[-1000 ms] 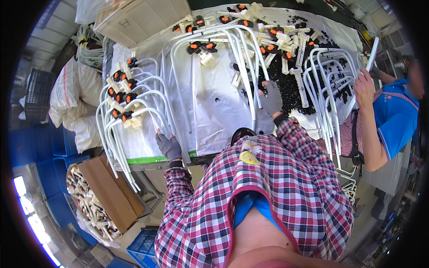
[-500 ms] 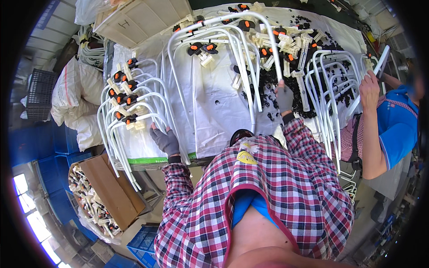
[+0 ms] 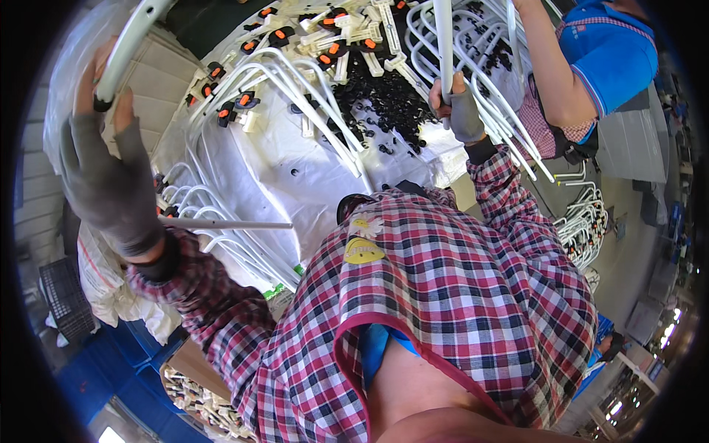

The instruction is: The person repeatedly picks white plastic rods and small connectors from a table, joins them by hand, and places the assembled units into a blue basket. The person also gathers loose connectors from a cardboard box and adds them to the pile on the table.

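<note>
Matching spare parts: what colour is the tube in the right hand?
The tube is white, clearest in the head view.

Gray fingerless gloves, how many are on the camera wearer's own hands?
2: one glove on the left hand, upper left; another on the right hand, right of upper centre.

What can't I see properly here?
Head view:
- Whether the white tube in the right hand joins the one at the left hand: top edge cuts both.
- Co-worker's arm, far end: top edge.
- Small black pieces, exact shapes: too small.
- Cardboard box, part: plaid sleeve hides it.
</note>
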{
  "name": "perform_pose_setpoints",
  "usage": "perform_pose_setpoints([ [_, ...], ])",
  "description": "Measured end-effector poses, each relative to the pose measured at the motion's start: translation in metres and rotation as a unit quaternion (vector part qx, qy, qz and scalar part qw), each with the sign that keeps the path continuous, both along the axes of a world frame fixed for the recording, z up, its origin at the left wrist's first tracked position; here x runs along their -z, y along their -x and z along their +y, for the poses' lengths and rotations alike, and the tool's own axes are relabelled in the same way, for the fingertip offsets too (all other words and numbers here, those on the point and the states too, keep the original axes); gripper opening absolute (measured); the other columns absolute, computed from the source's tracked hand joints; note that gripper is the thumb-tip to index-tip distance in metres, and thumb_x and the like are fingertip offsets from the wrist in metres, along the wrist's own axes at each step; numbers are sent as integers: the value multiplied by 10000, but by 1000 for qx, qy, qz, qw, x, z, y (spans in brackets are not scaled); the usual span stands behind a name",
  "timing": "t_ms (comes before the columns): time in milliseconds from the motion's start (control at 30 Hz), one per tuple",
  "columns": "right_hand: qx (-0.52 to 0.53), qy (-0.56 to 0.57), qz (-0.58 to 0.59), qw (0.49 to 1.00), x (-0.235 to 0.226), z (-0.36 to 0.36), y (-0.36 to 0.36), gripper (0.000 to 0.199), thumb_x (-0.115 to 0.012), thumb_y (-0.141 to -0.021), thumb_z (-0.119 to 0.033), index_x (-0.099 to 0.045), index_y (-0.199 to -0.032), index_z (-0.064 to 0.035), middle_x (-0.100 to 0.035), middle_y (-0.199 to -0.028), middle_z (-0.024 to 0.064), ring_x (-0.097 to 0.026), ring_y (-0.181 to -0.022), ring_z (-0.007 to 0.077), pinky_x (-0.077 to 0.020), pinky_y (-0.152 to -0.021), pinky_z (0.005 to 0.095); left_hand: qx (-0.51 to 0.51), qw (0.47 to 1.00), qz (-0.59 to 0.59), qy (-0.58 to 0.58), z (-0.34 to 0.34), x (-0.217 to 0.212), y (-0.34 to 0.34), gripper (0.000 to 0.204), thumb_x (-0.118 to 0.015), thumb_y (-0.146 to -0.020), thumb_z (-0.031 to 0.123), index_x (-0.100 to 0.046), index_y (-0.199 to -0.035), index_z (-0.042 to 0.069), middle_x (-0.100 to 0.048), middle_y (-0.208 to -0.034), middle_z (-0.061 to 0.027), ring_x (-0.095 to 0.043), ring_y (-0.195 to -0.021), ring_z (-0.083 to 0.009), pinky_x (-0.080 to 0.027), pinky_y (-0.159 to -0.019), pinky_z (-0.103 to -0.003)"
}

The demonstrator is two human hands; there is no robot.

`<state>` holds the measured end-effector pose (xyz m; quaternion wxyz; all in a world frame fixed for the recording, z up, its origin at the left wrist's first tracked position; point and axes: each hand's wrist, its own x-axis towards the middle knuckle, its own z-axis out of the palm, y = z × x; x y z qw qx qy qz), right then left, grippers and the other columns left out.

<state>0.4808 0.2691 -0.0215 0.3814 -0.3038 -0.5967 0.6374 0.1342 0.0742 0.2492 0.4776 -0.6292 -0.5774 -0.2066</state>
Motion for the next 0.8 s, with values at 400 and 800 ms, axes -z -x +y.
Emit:
perform_pose_setpoints([
  [400, 80, -149, -138, 976, 79, 68, 51, 363, -529, -984, -351, -668, -960, -16, -620, -738, 75, -616, -699, 198, -492, -676, 311, -21, 937, -253, 239, 49, 107, 97, 303, -615, -953, 316, -640, -1073, 39, -607, -728, -137, -597, -646, -271, -449, -598, -381],
  [800, -37, -421, -473, 773, 140, 64, 134, 283, -612, -817, -84, -623, -1092, -150, -564, -1147, 90, -639, -956, 322, -527, -825, 439, -224, 706, -670, 56, -213, 210, 162, 259, -626, -961, 265, -589, -813, 55, -432, -636, 57, -386, -566, -53, -287, -505, -232],
])
